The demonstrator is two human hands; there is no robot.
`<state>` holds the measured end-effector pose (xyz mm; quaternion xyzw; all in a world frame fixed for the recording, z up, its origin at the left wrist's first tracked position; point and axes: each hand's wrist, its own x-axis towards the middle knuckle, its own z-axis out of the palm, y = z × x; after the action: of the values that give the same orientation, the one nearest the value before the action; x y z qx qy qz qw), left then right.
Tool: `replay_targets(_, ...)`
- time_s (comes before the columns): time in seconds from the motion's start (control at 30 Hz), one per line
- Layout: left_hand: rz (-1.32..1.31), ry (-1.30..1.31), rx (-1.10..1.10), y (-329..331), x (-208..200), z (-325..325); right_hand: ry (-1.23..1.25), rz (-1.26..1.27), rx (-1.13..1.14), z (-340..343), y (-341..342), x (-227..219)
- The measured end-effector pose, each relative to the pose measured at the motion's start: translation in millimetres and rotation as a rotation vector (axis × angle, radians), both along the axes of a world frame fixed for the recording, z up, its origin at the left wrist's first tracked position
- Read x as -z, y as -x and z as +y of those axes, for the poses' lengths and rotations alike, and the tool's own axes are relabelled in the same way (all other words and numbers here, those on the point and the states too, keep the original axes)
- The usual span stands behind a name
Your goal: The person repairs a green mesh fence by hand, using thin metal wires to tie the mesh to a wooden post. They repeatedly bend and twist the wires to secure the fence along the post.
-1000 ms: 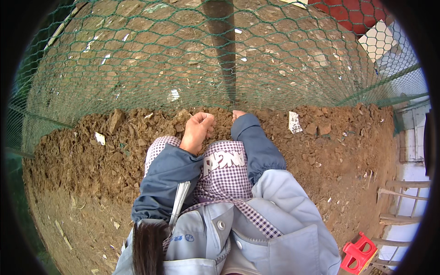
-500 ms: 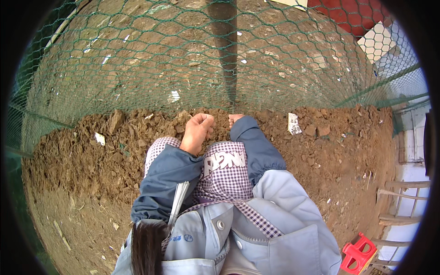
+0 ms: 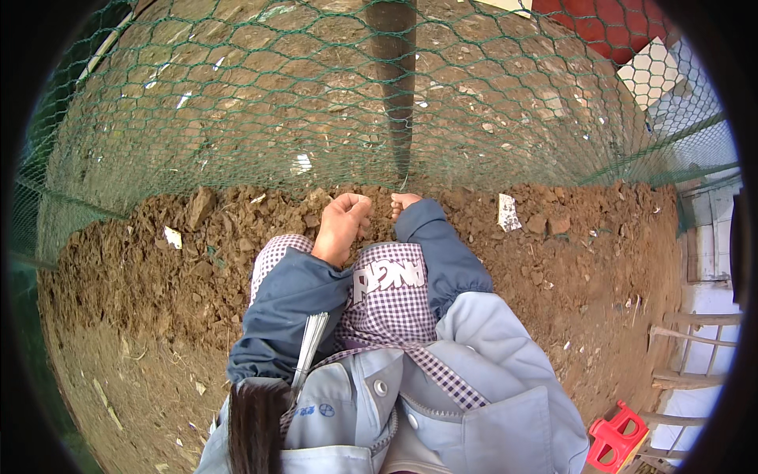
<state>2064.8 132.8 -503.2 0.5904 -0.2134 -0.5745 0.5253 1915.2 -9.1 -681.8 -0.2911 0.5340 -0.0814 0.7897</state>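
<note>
My left hand [image 3: 341, 227] is closed in a pinch above the loose soil, thumb against fingers; whatever lies between them is too small to make out. Just to its right, my right hand [image 3: 403, 205] is closed too, fingers curled. From its fingertips a thin wire [image 3: 406, 180] runs up toward the foot of a dark post [image 3: 392, 79]. Green netting [image 3: 260, 118] stretches across in front of both hands. A bundle of pale, thin wire lengths [image 3: 310, 345] sticks up from the chest of my jacket, beside my left sleeve.
A ridge of clumped brown soil [image 3: 158, 276] follows the foot of the netting, with a white fragment [image 3: 508, 212] on it. At the lower right are a red plastic object [image 3: 618, 437] and wooden bars [image 3: 695, 379] by a pale wall. A red panel [image 3: 604, 28] lies beyond the netting.
Both hands have stayed nearly in place, the right one slightly higher. The post and netting appear shifted a little to the right in view.
</note>
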Motion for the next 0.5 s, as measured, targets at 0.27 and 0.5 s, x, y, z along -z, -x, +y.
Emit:
replay_targets(0.27,-0.001,0.028,-0.001,-4,3,0,0.459,-0.138,0.74,-5,-5,-24)
replay_targets(0.5,0.008,-0.011,0.007,0,3,-3,0.122,0.158,0.11,-10,0,14)
